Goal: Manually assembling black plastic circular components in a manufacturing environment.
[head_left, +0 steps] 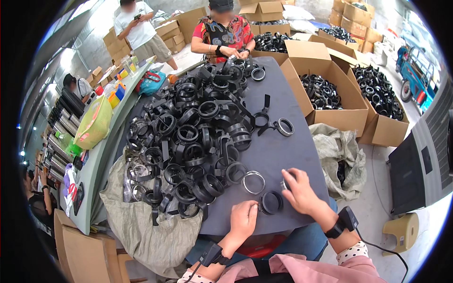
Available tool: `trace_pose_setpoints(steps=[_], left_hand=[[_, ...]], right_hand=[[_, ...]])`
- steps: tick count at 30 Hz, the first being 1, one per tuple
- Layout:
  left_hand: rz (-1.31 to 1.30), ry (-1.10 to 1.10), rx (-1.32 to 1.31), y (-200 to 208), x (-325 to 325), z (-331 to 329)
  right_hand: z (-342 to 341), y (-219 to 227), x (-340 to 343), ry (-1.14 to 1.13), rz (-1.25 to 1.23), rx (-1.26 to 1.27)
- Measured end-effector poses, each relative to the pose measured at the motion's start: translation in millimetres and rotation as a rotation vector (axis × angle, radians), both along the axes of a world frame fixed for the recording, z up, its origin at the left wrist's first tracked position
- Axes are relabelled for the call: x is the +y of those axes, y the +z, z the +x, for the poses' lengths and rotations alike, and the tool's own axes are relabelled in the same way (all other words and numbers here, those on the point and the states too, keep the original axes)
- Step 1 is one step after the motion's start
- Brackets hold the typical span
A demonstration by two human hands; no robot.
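My left hand (243, 220) is closed at the near edge of the table, thumb and fingers pinching the side of a black plastic ring (280, 203). The ring's handle, if it has one, is hidden in my fist. Just right of it, my right hand (302, 193) curls its fingers round a silver metal ring (284, 184), mostly covered by the fingers. Beyond my hands a loose silver ring (244, 182) lies on the dark tabletop, touching the edge of a big heap of black rings with handles (188, 134).
Two black-and-silver rings (285, 134) lie on the grey table (292, 155) farther off. Across it a person in a red patterned shirt (243, 30) handles rings. Cardboard boxes (342, 118) of rings stand to the right, near a sack (351, 160) and a beige stool (401, 233).
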State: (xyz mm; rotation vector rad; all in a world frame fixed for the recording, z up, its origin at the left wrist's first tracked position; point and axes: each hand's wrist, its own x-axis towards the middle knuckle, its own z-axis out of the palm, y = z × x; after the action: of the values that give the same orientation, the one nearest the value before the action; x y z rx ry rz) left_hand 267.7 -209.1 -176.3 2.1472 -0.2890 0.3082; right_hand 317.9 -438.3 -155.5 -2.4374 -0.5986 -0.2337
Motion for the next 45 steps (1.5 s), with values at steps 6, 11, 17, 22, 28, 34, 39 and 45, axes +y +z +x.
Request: trace_pose_setpoints(steps=[6,11,17,22,28,34,39,45], left_hand=[[0.034,0.013,-0.033,0,-3,2],[0.024,0.019,-0.044,-3,-3,3],[0.025,-0.001,-0.050,-5,-2,6],[0.036,0.015,-0.055,-2,-1,6],[0.052,0.021,-0.049,-6,-2,7],[-0.131,0.031,-0.055,17,16,11],[0.592,-0.025,-0.122,38,-8,53],[0.518,0.067,-0.051,30,-22,81]], right_hand=[[-34,0,37,0.219,0.059,0.041],[-32,-6,43,0.188,0.045,0.035],[-36,-8,50,0.146,-0.068,0.019],[-35,-11,56,0.145,-0.058,0.023],[-29,-15,51,0.148,-0.041,0.015],[-1,-8,6,-0.087,0.095,-0.151],[99,-40,-19,-0.303,-0.023,-0.168],[134,-31,16,-0.198,0.022,-0.140]])
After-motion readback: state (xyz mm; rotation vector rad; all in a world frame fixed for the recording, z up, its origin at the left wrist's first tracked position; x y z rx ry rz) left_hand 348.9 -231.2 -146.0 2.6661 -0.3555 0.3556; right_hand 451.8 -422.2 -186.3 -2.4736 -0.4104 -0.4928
